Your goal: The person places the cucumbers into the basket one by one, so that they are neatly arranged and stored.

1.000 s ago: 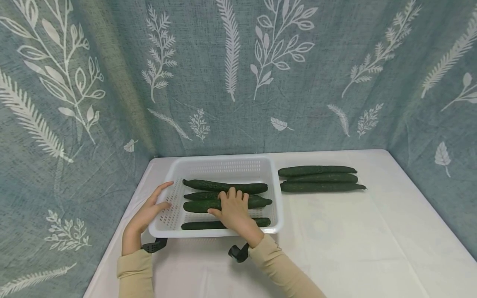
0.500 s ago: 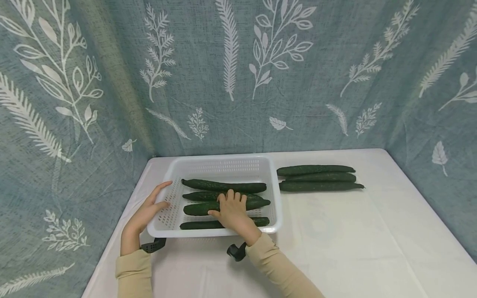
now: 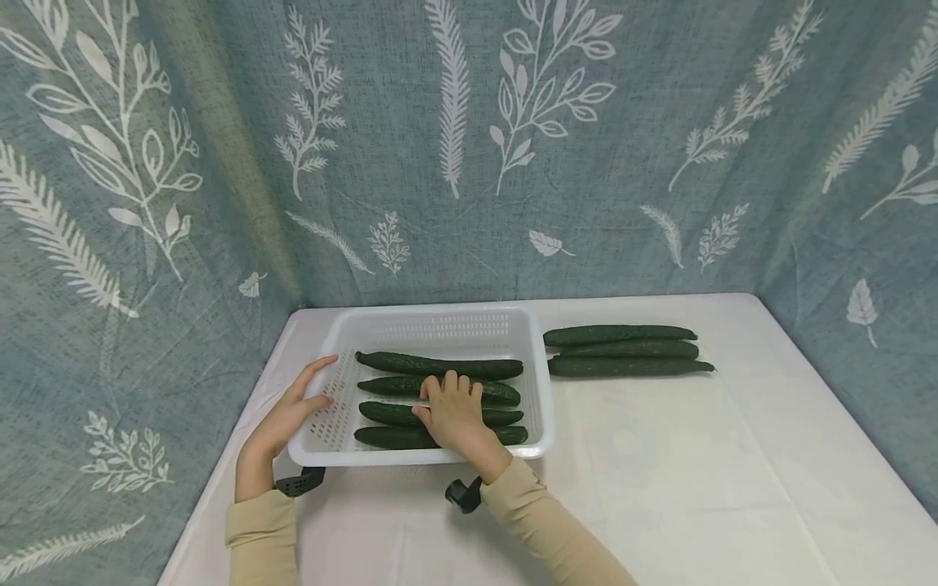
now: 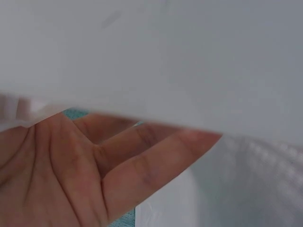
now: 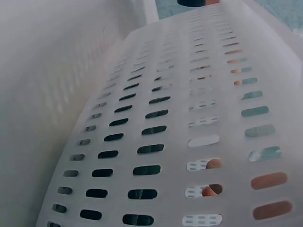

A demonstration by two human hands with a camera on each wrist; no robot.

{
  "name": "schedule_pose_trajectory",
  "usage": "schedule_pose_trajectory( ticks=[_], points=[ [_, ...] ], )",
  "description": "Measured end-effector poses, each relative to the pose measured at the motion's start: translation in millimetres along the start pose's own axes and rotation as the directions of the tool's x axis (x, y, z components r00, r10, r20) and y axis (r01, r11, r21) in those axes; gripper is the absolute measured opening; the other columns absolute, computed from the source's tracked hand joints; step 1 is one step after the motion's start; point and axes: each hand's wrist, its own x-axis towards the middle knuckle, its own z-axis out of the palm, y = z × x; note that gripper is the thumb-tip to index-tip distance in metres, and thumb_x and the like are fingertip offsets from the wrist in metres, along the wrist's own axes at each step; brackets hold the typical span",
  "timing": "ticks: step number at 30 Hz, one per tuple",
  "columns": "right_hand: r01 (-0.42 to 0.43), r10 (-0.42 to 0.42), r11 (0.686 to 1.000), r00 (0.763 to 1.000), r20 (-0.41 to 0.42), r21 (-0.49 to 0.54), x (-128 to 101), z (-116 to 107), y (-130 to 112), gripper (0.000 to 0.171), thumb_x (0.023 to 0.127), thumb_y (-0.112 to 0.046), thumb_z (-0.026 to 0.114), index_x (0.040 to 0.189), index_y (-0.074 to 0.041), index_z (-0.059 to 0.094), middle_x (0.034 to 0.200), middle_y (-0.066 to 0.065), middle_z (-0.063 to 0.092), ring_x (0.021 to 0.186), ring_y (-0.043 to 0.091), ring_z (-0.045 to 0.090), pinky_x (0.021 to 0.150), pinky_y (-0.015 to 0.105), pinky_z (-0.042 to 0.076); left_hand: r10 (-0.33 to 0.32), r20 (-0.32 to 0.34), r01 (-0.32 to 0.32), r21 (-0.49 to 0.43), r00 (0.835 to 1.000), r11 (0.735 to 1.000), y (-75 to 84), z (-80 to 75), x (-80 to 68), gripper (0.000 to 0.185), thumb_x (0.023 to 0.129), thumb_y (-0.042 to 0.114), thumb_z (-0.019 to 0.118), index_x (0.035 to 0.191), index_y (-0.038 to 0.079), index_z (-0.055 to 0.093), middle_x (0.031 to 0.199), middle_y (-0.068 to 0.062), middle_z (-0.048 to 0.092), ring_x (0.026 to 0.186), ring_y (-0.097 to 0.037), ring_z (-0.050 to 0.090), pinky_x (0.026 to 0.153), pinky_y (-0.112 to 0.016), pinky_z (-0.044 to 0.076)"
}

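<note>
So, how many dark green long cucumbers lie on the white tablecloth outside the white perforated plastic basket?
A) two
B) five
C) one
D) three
D: in the head view, three dark green long cucumbers lie side by side on the white tablecloth, to the right of the white perforated plastic basket; the other four cucumbers are inside the basket.

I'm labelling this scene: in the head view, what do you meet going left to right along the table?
Left hand → white basket → right hand on the cucumbers in the basket → three cucumbers on the table.
</note>
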Motion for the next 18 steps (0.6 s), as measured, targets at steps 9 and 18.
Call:
schedule_pose_trajectory(
  ticks=[9,18],
  points=[
    [0.013,-0.012,1.0,0.999,-0.042,0.018,-0.9,0.9,0.3,0.023,0.088,-0.044,0.043,0.094,-0.022,0.04,0.09,0.002,0.034,0.08,0.02,0.031,0.073,0.037,0.024,0.014,0.002,-0.014,-0.008,1.0,1.0,-1.5,0.1,-0.4,0.062,0.086,0.002,0.042,0.139,0.02,0.017,0.137,-0.022,0.022,0.113,-0.039,0.035,0.076,-0.035,0.042],
    [0.035,-0.034,0.999,0.993,-0.114,0.005,-3.5,-2.1,1.7,0.023,0.087,-0.043,0.045,0.094,-0.021,0.04,0.089,0.002,0.034,0.079,0.021,0.031,0.073,0.037,0.024,0.008,0.004,-0.008,-0.007,1.0,1.0,-0.3,0.6,0.0,0.062,0.086,0.002,0.042,0.139,0.022,0.017,0.139,-0.021,0.019,0.115,-0.04,0.033,0.076,-0.036,0.041]
  ],
)
